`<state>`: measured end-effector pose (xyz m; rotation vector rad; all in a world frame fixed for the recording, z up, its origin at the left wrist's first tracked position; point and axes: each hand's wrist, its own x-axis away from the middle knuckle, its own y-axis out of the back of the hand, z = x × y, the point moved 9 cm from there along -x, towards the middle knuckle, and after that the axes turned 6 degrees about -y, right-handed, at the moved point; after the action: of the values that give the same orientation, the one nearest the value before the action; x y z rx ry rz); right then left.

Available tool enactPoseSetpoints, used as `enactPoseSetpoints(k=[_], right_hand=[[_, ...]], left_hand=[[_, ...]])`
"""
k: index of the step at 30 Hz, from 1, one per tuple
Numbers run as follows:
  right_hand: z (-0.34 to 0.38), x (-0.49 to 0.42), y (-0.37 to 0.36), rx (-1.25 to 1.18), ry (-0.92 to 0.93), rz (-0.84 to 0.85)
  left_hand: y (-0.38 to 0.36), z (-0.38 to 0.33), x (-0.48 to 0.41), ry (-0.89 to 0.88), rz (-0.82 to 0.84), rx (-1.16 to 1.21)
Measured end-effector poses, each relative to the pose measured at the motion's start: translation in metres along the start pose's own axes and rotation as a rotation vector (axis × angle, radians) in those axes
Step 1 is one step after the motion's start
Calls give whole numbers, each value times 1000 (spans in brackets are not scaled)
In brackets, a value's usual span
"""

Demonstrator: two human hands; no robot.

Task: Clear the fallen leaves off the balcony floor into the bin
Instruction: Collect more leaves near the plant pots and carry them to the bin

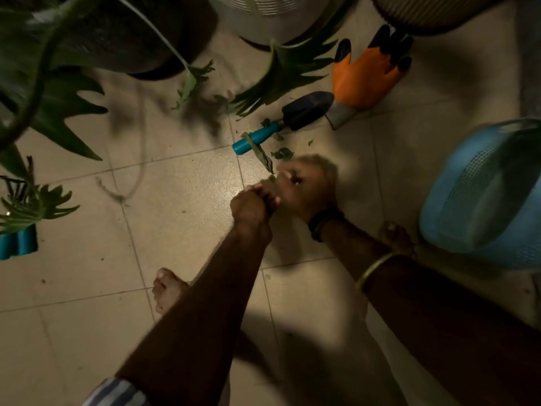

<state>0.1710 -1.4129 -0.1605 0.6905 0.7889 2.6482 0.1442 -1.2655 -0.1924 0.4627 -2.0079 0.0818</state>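
Both my hands meet over the tiled floor in the middle of the view. My right hand is curled around a long green leaf that sticks up and left from its fingers. My left hand is curled into a fist right against it; what it holds is hidden. Small leaf scraps lie on the tiles just beyond my hands, beside a trowel. A light blue perforated bin lies tilted at the right edge, its opening facing left.
A trowel with a teal handle and dark blade lies near an orange and black glove. Large pots stand along the top, with green plant leaves drooping over the floor. My bare feet are below.
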Motion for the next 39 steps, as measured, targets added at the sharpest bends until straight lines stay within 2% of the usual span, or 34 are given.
enactPoseSetpoints(k=[2,4,5,6,10,12,16,19,23,27,30,32,34,37,39], right_hand=[[-15,-23,-11,211,-175,-51],[-36,-40,-40,337,-350,42],[-41,-42,-53,350,-378,57],[-47,-43,-64,367,-368,56],[-37,-31,-66,420,-71,-31],[-42,-25,-57,460,-16,-28],[-33,-9,-34,313,94,-40],[-12,10,-32,306,187,39],[11,12,-24,176,144,42],[25,16,-21,-13,61,205],[21,17,-11,-60,-30,81],[14,16,-11,23,-65,2],[10,17,-14,130,-54,-6],[21,24,-16,108,91,111],[17,24,-11,-39,82,226]], left_hand=[[7,-4,-11,2,-12,17],[9,-6,-15,-2,18,25],[11,-7,-18,-7,30,28],[13,-7,-21,-12,36,31],[21,-10,-32,-22,33,29],[21,-11,-31,-35,36,11],[8,-19,-27,-132,71,-118],[-8,-19,-17,-142,120,-215],[-28,-12,0,-27,176,-127],[-28,-14,0,56,137,-20],[-24,-14,6,75,99,-34],[-24,-6,14,109,94,-12],[-25,2,20,145,103,40],[-17,8,17,123,51,94],[-4,8,8,98,-7,110]])
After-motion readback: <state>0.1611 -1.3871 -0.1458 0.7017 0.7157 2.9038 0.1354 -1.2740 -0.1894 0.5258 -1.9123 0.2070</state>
